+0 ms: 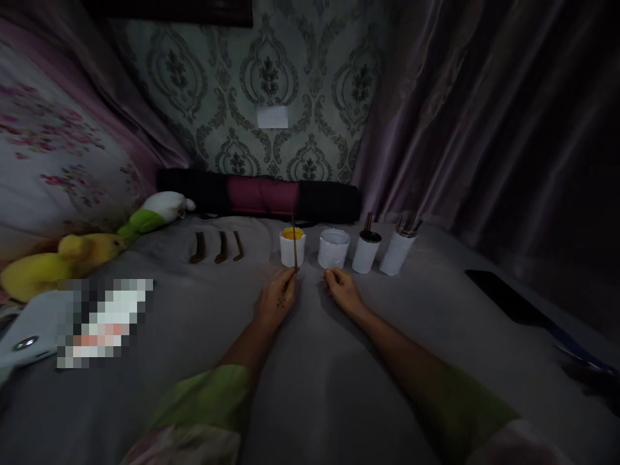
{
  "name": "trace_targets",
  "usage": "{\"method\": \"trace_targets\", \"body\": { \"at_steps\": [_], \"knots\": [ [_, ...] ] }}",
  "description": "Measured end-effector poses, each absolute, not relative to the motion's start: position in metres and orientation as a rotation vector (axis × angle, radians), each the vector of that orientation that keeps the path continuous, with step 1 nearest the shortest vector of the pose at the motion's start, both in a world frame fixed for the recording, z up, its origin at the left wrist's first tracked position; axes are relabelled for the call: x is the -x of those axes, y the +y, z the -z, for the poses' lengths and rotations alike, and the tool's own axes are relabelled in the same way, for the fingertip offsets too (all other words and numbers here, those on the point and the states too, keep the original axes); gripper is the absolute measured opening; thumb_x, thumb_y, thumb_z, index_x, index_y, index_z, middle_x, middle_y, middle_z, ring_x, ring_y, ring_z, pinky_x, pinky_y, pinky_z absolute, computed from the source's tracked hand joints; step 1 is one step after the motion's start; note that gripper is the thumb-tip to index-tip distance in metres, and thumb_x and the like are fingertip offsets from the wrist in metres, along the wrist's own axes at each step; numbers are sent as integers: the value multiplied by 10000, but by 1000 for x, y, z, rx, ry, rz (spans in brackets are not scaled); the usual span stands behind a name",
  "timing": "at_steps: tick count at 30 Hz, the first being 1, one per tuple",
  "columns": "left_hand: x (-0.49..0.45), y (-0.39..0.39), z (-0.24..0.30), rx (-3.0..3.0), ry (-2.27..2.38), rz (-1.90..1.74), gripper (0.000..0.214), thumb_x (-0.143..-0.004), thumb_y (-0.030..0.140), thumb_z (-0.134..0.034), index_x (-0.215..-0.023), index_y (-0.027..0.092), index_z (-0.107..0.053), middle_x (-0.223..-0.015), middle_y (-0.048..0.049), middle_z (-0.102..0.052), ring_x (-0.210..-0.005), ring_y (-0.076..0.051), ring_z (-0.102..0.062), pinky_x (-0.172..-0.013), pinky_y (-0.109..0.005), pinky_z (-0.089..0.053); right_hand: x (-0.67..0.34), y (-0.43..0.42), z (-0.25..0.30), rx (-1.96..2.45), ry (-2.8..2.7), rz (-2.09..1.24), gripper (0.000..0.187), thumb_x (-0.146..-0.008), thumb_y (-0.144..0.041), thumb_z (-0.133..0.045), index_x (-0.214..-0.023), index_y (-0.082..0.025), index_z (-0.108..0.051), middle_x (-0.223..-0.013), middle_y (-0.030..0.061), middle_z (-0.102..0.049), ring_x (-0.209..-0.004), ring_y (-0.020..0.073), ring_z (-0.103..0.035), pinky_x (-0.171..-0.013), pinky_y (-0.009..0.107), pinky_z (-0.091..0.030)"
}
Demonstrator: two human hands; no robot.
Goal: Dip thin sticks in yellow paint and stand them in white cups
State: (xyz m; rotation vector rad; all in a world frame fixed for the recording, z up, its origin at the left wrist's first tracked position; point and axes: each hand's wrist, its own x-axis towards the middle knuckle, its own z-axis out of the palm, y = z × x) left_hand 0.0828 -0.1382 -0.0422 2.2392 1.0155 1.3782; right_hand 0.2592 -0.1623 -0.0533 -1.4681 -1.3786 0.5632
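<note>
My left hand (278, 300) is closed around the lower end of a thin brown stick (294, 242), which stands upright in front of a white cup (287, 253) with yellow inside its rim. Fingers curled, my right hand (345, 290) rests just in front of a second white cup (333, 252). Whether anything is in those fingers is hidden. To the right stand a white cup with a dark inside (365, 258), with brown pieces sticking up at its rim, and a taller white container (397, 255) holding several thin sticks.
Three dark, bent pieces, one of them this curved piece (221, 248), lie left of the cups. A black and maroon roll (264, 196) lies along the wall. Soft toys (92, 255) and a pale device (36, 329) are at left. A dark flat object (504, 294) lies at right.
</note>
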Motion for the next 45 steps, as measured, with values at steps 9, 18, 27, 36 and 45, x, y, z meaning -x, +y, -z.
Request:
{"method": "trace_targets", "body": {
  "at_steps": [9, 18, 27, 36, 45],
  "knots": [
    [-82, -141, 41, -2393, 1035, -1278, 276, -834, 194, -392, -1021, 190, -595, -911, -64, -606, -895, -167, -542, -801, -304, -424, -259, -165, 51, 1412, -1389, -564, 322, -823, -413, -375, -752, -166, -567, -568, -17, -512, -478, 97, -444, -462, 205, -335],
    [-82, -145, 39, -2508, 995, -1193, 286, -844, 182, -378, -1045, 175, -581, -862, -70, -583, -851, -166, -533, -774, -304, -422, -254, -170, 43, 1354, -1369, -575, 292, -811, -389, -397, -783, -156, -572, -591, -9, -515, -509, 102, -456, -471, 207, -355],
    [-88, -139, 46, -2642, 848, -1134, 278, -841, 172, -384, -1041, 167, -577, -784, -59, -548, -783, -158, -508, -729, -294, -413, -250, -172, 39, 1282, -1295, -658, 262, -773, -358, -433, -859, -156, -576, -576, -32, -498, -450, 77, -421, -431, 194, -333],
    [-87, -142, 43, -2658, 817, -1044, 291, -812, 138, -411, -1038, 194, -585, -794, -55, -543, -796, -162, -504, -733, -290, -401, -250, -175, 34, 1279, -1247, -745, 246, -740, -326, -444, -868, -154, -565, -596, -30, -494, -447, 66, -410, -407, 186, -312],
    [-86, -144, 41, -2714, 854, -975, 293, -816, 141, -391, -1030, 192, -585, -804, -56, -539, -805, -168, -496, -739, -289, -405, -249, -174, 35, 1266, -1219, -793, 268, -725, -308, -448, -903, -146, -565, -610, -31, -504, -427, 56, -400, -380, 181, -305]
  ]
}}
